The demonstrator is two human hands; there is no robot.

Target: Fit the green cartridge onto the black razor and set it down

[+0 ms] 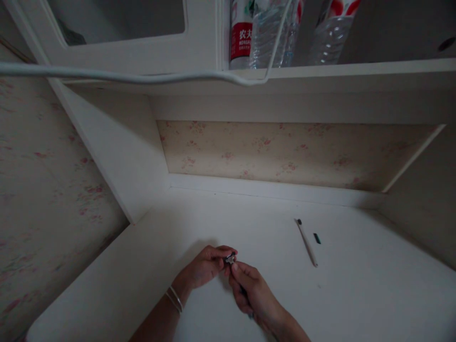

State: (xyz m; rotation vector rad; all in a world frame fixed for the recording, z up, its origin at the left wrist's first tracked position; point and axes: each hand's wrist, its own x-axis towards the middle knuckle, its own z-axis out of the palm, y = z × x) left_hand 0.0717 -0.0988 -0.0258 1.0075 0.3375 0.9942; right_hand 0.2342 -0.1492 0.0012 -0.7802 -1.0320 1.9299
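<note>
Both my hands are together above the white desk, at a small razor-like tool with a shiny metal head and a dark handle. My left hand is closed, thumb and fingertips pinching the metal head from the left. Wrapped round the dark handle is my right hand, its thumb close to the head; the handle's end shows below the palm. The fingers cover much of the tool, so its exact kind is unclear. To the right lie a pale toothbrush with dark bristles and a small dark green piece.
A shelf overhangs the back of the desk, holding several plastic bottles. A white cable crosses in front of it. Side panels bound the desk, and floral wallpaper covers the back.
</note>
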